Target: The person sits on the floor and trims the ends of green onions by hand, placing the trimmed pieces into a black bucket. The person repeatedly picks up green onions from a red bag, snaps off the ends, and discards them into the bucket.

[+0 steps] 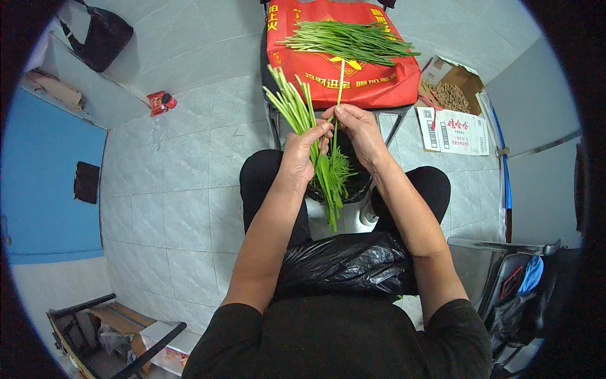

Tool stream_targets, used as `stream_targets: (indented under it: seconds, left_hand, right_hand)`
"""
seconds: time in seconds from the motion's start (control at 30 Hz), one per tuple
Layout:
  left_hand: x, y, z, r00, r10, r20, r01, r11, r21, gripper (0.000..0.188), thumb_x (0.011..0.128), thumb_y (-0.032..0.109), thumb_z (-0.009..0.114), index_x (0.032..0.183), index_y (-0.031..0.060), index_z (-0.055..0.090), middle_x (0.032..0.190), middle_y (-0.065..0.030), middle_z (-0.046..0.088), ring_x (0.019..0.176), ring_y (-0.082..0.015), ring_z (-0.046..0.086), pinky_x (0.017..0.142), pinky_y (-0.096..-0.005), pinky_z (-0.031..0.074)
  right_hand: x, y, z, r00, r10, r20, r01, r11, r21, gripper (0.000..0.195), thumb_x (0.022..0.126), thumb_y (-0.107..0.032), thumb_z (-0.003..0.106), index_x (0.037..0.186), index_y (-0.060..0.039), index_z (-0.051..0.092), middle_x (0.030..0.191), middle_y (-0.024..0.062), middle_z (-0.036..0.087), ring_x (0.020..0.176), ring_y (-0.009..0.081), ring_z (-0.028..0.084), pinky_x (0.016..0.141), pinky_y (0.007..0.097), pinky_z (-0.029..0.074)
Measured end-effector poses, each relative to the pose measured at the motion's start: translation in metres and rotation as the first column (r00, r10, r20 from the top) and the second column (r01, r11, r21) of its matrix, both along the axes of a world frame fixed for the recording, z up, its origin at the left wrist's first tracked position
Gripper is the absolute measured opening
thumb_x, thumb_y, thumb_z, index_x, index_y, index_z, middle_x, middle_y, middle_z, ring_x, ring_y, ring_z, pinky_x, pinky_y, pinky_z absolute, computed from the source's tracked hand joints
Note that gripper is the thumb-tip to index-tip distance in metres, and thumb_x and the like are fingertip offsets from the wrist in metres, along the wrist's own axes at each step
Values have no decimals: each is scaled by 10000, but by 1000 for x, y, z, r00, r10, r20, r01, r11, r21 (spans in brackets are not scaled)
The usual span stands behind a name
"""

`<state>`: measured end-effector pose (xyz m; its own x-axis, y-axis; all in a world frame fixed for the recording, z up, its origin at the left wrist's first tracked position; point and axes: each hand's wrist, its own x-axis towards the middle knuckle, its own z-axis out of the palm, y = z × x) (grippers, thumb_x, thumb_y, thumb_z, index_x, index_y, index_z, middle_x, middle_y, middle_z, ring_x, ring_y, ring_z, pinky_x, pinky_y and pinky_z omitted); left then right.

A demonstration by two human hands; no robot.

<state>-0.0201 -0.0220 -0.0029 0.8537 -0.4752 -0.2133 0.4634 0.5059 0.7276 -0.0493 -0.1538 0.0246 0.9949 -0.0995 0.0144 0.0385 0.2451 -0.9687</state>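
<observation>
My left hand (303, 151) is closed around a bunch of garlic chives (289, 102). Their pale stem ends fan out up and to the left, and the green leaf ends hang below the fist. Between thumb and fingertips, my right hand (360, 128) pinches a single chive stalk (341, 80) close beside the left hand. The stalk's pale end points up towards a flat pile of chives (350, 42), laid crosswise on a red printed bag (303, 80) over a chair seat. Beneath my hands, a dark container (362, 187) is partly hidden; green bits (348, 166) show there.
A black plastic bag (350, 265) lies across my lap. On the right, an open cardboard box (431, 130) holds small brown pieces (452, 97). A red packet (157, 103) stands by the left wall. Chair frames (502, 244) flank me at lower right and lower left.
</observation>
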Motion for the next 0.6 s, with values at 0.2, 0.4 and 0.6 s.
stream_targets:
  seconds: [0.2, 0.4, 0.6]
  left_hand:
    - [-2, -3, -1, 994, 70, 82, -64, 995, -72, 131, 761, 116, 641, 843, 27, 591, 720, -43, 599, 583, -106, 527, 490, -222, 385]
    - [-6, -5, 1, 990, 49, 129, -35, 994, -108, 128, 767, 121, 639, 846, 39, 581, 741, -52, 608, 591, -105, 537, 498, -222, 397]
    - [-6, -4, -1, 998, 22, 63, -13, 992, -126, 153, 763, 120, 636, 869, 34, 568, 719, -59, 582, 573, -115, 524, 485, -240, 395]
  right_hand:
    - [0, 9, -6, 999, 27, -20, -17, 917, 398, 291, 914, -234, 442, 926, 28, 566, 733, 71, 562, 644, 161, 546, 539, 306, 491]
    - [-4, 11, -2, 998, -26, -55, 49, 884, 464, 265, 911, -228, 455, 885, 10, 570, 740, 62, 564, 646, 135, 522, 539, 289, 481]
    - [-10, 17, 11, 992, -124, -30, 127, 949, 290, 188, 890, -148, 469, 839, 2, 572, 734, 38, 547, 686, 112, 508, 640, 248, 425]
